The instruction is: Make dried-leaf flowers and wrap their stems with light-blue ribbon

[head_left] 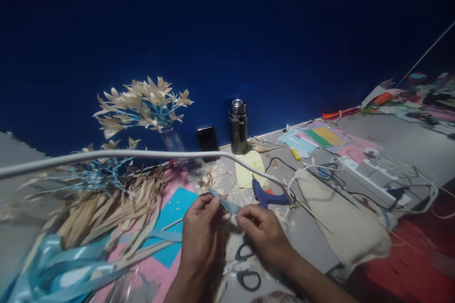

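Note:
My left hand [202, 232] and my right hand [265, 233] are both pinched on a short strip of light blue ribbon [227, 204] held between them above the work surface. A blue glue gun [265, 195] lies just beyond my right fingers, its white cord [142, 154] arching off to the left. Black-handled scissors [247, 265] lie under my right wrist. Dried tan leaf strips [106, 208] are piled to the left of my left hand.
A bunch of tan leaf flowers on blue stems [142, 104] stands in a clear vase against the blue wall. A dark phone [207, 139], metal flask [238, 125], yellow paper [250, 165], coloured sheets [320, 138], power strip [369, 173], beige cloth [341, 218] and loose blue ribbon [57, 270] surround the hands.

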The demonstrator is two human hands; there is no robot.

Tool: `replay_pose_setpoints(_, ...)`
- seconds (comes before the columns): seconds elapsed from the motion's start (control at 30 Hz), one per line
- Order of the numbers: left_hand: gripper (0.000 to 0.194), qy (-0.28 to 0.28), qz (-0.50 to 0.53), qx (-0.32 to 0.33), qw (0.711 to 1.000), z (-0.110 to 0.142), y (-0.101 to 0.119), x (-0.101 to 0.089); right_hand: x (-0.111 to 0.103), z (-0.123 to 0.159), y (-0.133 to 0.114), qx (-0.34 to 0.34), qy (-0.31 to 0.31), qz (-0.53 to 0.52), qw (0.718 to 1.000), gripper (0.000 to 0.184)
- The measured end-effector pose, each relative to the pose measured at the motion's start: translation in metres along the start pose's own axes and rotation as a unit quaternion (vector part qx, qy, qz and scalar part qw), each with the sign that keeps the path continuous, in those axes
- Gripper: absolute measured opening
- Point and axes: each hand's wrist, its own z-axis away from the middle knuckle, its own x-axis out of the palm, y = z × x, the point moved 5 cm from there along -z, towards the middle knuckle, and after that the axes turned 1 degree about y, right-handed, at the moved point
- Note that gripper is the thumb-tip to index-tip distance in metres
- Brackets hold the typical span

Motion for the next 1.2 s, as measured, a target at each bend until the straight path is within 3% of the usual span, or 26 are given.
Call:
replay_pose_setpoints(0.43,0.042,-0.014,0.013,-0.012,1.000,-0.002,-0.003,0.000,0.010,-0.002,0.013,0.102,-0.096,-0.137,0.981,0.031)
replay_pose_setpoints(0.57,0.041,-0.031,0.013,-0.022,0.999,-0.006,-0.007,-0.004,0.015,-0.001,0.021,0.155,-0.138,-0.206,0.956,0.041)
replay_pose_setpoints(0.77,0.040,-0.049,0.043,-0.039,0.997,-0.007,-0.010,-0.002,0.027,0.005,0.028,0.229,-0.203,-0.318,0.897,0.052)
replay_pose_setpoints(0.87,0.042,-0.019,0.042,-0.041,0.998,-0.005,-0.007,-0.001,0.022,0.001,0.022,0.181,-0.133,-0.259,0.939,0.043)
replay_pose_setpoints(0.93,0.043,0.006,0.031,-0.033,0.999,-0.004,-0.006,-0.001,0.014,-0.002,0.014,0.115,-0.060,-0.173,0.976,0.030)
replay_pose_setpoints(1.0,0.042,0.016,0.023,-0.027,0.999,-0.003,-0.006,-0.002,0.008,-0.003,0.005,0.050,-0.013,-0.077,0.996,0.017)
replay_pose_setpoints(1.07,0.040,0.008,0.018,-0.024,1.000,-0.004,-0.009,-0.002,0.005,-0.003,-0.001,-0.010,0.014,0.011,1.000,0.008)
replay_pose_setpoints(1.2,0.035,-0.016,0.011,-0.024,1.000,-0.009,-0.016,-0.005,0.001,0.000,-0.004,-0.079,0.038,0.082,0.993,0.018)
